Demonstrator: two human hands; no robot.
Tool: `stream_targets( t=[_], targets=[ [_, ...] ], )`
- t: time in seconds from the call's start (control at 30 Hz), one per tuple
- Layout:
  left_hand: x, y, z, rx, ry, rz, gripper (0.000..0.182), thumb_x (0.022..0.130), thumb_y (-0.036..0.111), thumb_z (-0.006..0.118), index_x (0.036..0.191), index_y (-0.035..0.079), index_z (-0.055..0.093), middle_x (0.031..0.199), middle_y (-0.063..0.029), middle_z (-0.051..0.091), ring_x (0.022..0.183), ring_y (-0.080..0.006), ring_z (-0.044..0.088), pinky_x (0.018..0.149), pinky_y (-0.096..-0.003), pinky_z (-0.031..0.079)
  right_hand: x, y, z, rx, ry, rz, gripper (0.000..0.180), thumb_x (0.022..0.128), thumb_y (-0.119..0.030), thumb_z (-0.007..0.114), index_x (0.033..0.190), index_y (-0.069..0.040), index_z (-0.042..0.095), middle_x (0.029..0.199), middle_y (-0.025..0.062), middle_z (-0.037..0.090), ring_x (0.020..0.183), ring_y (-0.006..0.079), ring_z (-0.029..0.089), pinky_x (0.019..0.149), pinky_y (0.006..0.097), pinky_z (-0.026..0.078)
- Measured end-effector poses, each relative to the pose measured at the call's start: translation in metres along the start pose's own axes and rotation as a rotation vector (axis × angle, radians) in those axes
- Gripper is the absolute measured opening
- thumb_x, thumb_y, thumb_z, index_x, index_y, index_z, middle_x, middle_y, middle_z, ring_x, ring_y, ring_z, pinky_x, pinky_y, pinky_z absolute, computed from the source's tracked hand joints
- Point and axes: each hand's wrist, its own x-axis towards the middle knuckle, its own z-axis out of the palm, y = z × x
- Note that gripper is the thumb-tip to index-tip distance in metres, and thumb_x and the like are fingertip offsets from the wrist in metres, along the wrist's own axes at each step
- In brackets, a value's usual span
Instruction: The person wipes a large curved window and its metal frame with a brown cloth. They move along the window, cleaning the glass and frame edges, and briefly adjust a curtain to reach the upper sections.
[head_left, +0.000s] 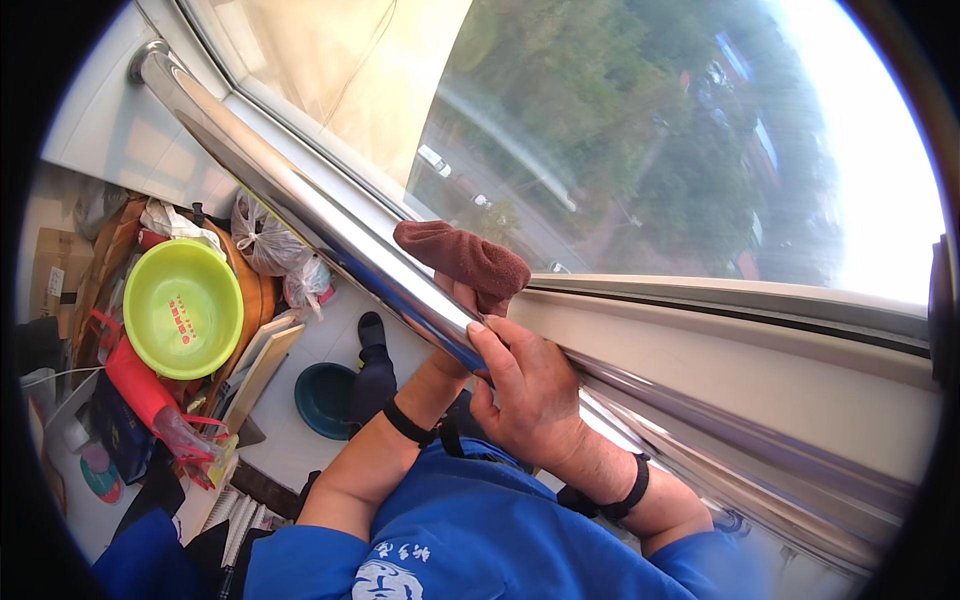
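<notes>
A brown folded cloth (465, 255) sits just past the polished metal handrail (315, 202), on the window side. My left hand (459, 294) reaches under the rail and holds the cloth from below; the rail hides most of that hand. My right hand (529, 390) is on the rail at its bend, forefinger over the top and thumb beneath. Its other fingertips come close to the cloth's lower end, and I cannot tell whether they touch it. Both wrists wear black bands.
Beyond the rail runs a window sill (712, 345) under a window pane (600, 150). A lime green basin (184, 307) rests on piled goods at left. Tied plastic bags (266, 236), boards (262, 367) and a dark teal basin (326, 400) stand near my foot (371, 330).
</notes>
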Motion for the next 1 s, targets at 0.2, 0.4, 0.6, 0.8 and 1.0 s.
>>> stream_targets(
  t=[0.2,0.4,0.6,0.8,1.0],
  targets=[
    [-0.023,-0.01,0.005,0.077,0.011,-0.027,0.048,0.107,0.024,0.071,0.146,0.002,0.053,0.122,-0.0133,0.064,0.108,-0.0311,0.066,0.097,-0.0444,0.054,0.0,-0.002,0.002,-0.005,0.007,0.023,0.064,0.08,-0.004,0.078,0.143,-0.007,0.066,0.128,0.0157,0.068,0.103,0.0334,0.071,0.089,0.0457,0.059],
    [-0.042,-0.038,0.034,-0.074,-0.024,-0.498,0.032,0.108,0.022,0.068,0.128,0.0,0.058,0.105,-0.017,0.065,0.097,-0.0355,0.065,0.09,-0.0488,0.052,0.003,-0.002,0.002,-0.011,0.012,0.016,0.062,0.08,-0.004,0.077,0.142,-0.006,0.065,0.126,0.0159,0.068,0.103,0.0327,0.071,0.088,0.0452,0.058],
    [-0.063,-0.09,0.05,-0.001,-0.226,-0.87,0.032,0.106,0.027,0.07,0.117,-0.004,0.068,0.094,-0.0245,0.067,0.088,-0.0422,0.065,0.086,-0.0538,0.052,0.003,-0.003,0.003,-0.006,0.009,0.022,0.063,0.08,-0.003,0.077,0.142,-0.005,0.065,0.125,0.0163,0.067,0.104,0.033,0.071,0.088,0.0455,0.058],
    [-0.081,-0.102,0.007,-0.464,-0.396,-0.679,0.041,0.112,0.033,0.06,0.131,-0.003,0.067,0.104,-0.0225,0.077,0.104,-0.0328,0.074,0.098,-0.0455,0.059,0.001,-0.002,0.004,0.024,-0.014,0.032,0.07,0.078,-0.003,0.079,0.145,-0.005,0.06,0.134,0.0187,0.067,0.108,0.0378,0.069,0.091,0.0463,0.058],
    [-0.072,-0.085,-0.12,-0.908,-0.508,-1.142,0.026,0.115,0.021,0.059,0.134,0.004,0.056,0.092,-0.0088,0.073,0.067,-0.0136,0.071,0.058,-0.0262,0.053,0.001,-0.002,0.001,0.026,-0.018,0.036,0.07,0.078,-0.004,0.08,0.145,-0.005,0.061,0.134,0.0184,0.067,0.108,0.0373,0.069,0.092,0.0463,0.058]
  ],
)
